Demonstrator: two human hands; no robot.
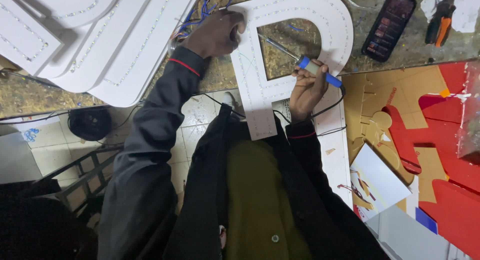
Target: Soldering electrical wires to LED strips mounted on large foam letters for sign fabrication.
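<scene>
Letter: big white P-shaped sign panel (pixel 260 97) with rows of tiny LED dots along its edges, flat on the grimy workbench (pixel 30 97), stem end overhanging the bench edge toward the person
Stack: more white LED-studded sign panels (pixel 100 45) piled at far left of bench, well apart from the letter
Sheet: red and tan cut-out board (pixel 440 135) to the right, just beside the bench edge
Left hand: left hand (pixel 217 34) pressed down on the letter's top-left corner, fingers curled over the edge (pinning it, not lifting)
Right hand: right hand (pixel 307 87) closed around the blue-handled soldering iron (pixel 312 67), over the letter's lower bowl
Iron: metal tip points up-left into the P's open hole; black cord trails off the handle
Phone: black smartphone (pixel 389 24) right of the letter, screen lit
Pliers: orange-handled pliers (pixel 439 25) at far right
Wires: blue wire tangle (pixel 200 12) just beside the left hand
</scene>
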